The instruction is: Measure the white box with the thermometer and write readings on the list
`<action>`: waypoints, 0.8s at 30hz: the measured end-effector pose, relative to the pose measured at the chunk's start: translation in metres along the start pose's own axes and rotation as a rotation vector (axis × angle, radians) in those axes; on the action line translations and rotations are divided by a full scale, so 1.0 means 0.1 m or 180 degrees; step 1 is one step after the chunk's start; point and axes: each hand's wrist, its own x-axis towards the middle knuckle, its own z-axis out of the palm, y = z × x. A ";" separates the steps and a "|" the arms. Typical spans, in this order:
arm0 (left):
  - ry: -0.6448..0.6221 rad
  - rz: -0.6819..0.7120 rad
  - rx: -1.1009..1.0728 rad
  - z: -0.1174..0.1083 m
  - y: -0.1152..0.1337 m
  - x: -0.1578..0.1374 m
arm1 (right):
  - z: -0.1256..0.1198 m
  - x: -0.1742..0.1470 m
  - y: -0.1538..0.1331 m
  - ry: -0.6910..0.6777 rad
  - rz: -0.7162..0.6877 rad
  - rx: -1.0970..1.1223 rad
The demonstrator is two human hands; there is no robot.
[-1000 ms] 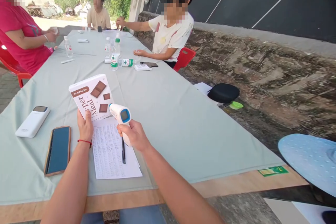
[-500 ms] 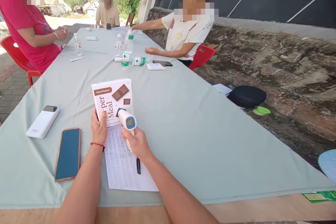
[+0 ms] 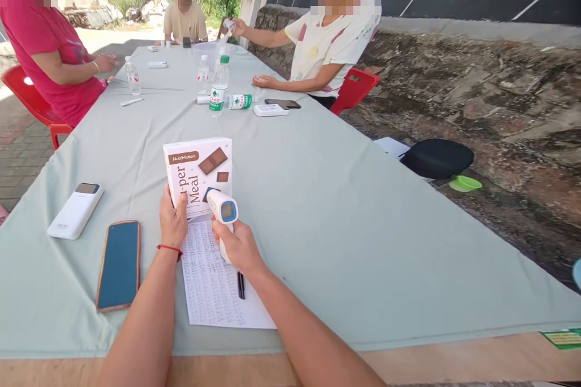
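My left hand (image 3: 175,214) grips the lower left edge of a white and brown meal box (image 3: 211,178), tilted up with its printed front facing me. In my right hand (image 3: 238,246) is a white infrared thermometer (image 3: 222,208) with a blue-rimmed screen, its front end close to the box's lower right. Whether it touches the box I cannot tell. Under my hands lies a sheet of paper (image 3: 206,296) covered in writing, with a black pen (image 3: 241,285) on it. A phone (image 3: 118,266) in an orange-brown case rests left of my left forearm.
A white power bank (image 3: 76,211) is on the grey tablecloth (image 3: 363,242) at left. Water bottles (image 3: 219,87), a white device (image 3: 271,110) and a dark phone (image 3: 284,103) occupy the middle. Three people sit around the far part; the one at right (image 3: 329,48) holds something whitish.
The box has shifted slightly right in view, with both hands keeping their grip. The person at right has raised a hand from the plastic container, now holding something whitish and translucent.
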 end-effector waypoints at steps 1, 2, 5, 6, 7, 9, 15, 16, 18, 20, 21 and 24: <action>0.0000 -0.0011 0.0019 0.00 0.00 0.00 | 0.00 -0.01 0.00 0.0011 0.0011 -0.0005; 0.0004 -0.0023 0.0028 0.00 0.00 -0.01 | 0.00 -0.01 0.00 0.0032 0.0022 -0.0007; 0.0042 -0.0057 0.0016 0.01 0.00 -0.03 | 0.00 -0.03 0.00 0.0106 0.0095 -0.0010; 0.0063 -0.0072 0.0000 0.01 -0.01 -0.04 | 0.00 -0.04 0.00 0.0115 0.0126 -0.0010; 0.0080 -0.0086 -0.0020 0.01 -0.01 -0.04 | 0.01 -0.04 0.01 0.0117 0.0153 -0.0012; 0.0090 -0.0112 -0.0047 0.02 -0.01 -0.04 | 0.01 -0.05 0.02 0.0123 0.0189 -0.0038; -0.0031 -0.0086 -0.0123 0.01 0.02 -0.04 | 0.03 -0.03 0.02 0.0140 0.0126 -0.0066; -0.0046 -0.0084 -0.0157 0.01 0.02 -0.03 | 0.04 -0.03 0.02 0.0129 0.0119 -0.0040; -0.0066 -0.0089 -0.0231 0.00 0.02 -0.02 | 0.05 -0.03 0.02 0.0111 0.0118 0.0015; -0.0063 -0.0094 -0.0271 0.00 0.02 -0.01 | 0.05 -0.03 0.02 0.0099 0.0125 0.0061; -0.0050 -0.0093 -0.0271 0.00 0.01 -0.01 | 0.05 -0.03 0.02 0.0088 0.0134 0.0085; 0.0030 -0.0019 -0.0286 0.01 -0.02 -0.01 | 0.03 -0.05 0.02 0.0039 0.0125 0.0228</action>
